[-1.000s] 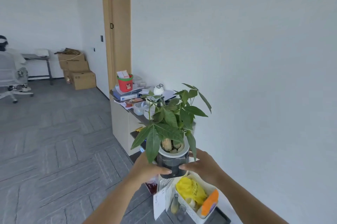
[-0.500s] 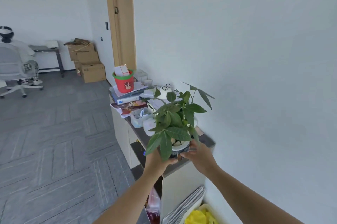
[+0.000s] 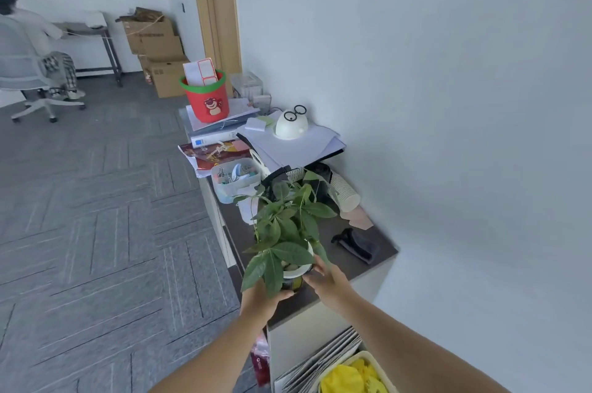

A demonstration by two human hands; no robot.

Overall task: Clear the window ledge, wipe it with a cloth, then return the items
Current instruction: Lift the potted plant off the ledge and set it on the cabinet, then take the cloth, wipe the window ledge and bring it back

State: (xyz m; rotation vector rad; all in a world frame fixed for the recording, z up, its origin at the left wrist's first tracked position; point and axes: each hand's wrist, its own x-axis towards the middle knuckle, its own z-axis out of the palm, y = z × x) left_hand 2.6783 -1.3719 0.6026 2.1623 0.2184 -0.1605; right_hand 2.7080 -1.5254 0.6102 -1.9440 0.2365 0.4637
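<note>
Head view: left hand (image 3: 260,299) and right hand (image 3: 330,281) grip the dark, white-rimmed pot (image 3: 293,279) of a leafy green plant (image 3: 288,229).

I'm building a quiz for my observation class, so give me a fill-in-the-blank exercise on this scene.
The left hand and right hand grip a potted plant with ___ leaves.
The bucket with the bear is ___ with a green rim.
The dark cloth lies on the cabinet top, ___ of the plant.
Missing: green; red; right.
</note>
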